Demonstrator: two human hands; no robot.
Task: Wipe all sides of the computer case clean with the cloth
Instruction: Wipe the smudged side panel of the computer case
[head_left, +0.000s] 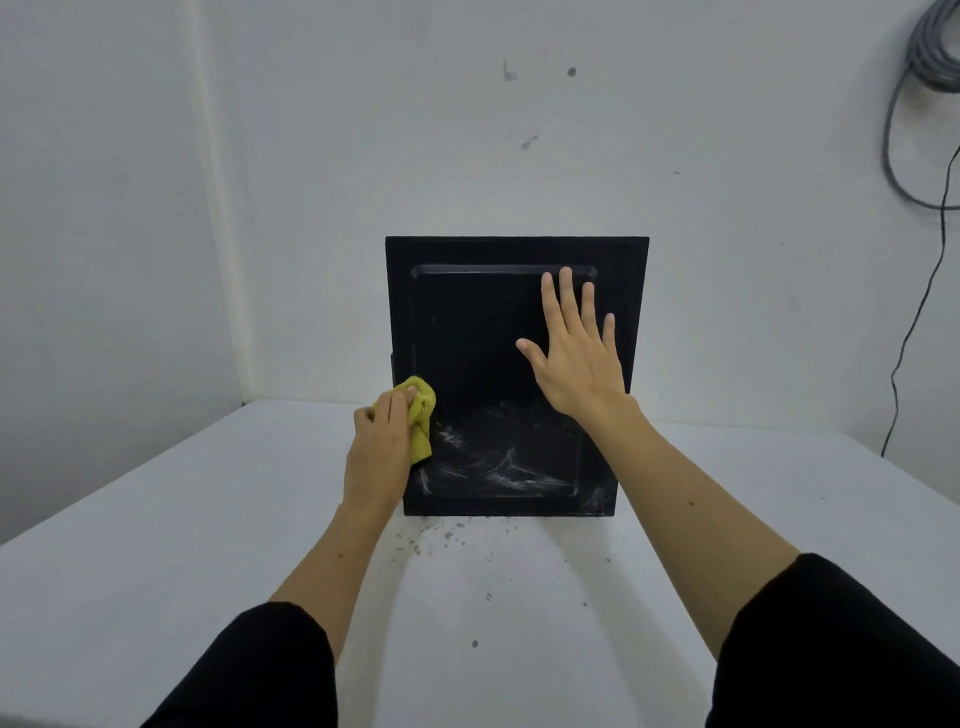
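Head view shows our two bare hands on a black computer case (483, 332) that stands on a white table (156, 545) close to the far wall (363, 130); our left hand (379, 447) has its fingers curled round a bunched yellow cloth (422, 421), which it presses against the left edge of the case's top panel; our right hand (576, 353) lies flat on the right part of that panel, fingers straight and spread, holding nothing; white dusty smears (498, 462) mark the near part of the panel; dark crumbs (431, 535) dot the table just near the case; grey cables (930, 78) hang on the wall at far right; black sleeves (260, 670) cover our upper forearms
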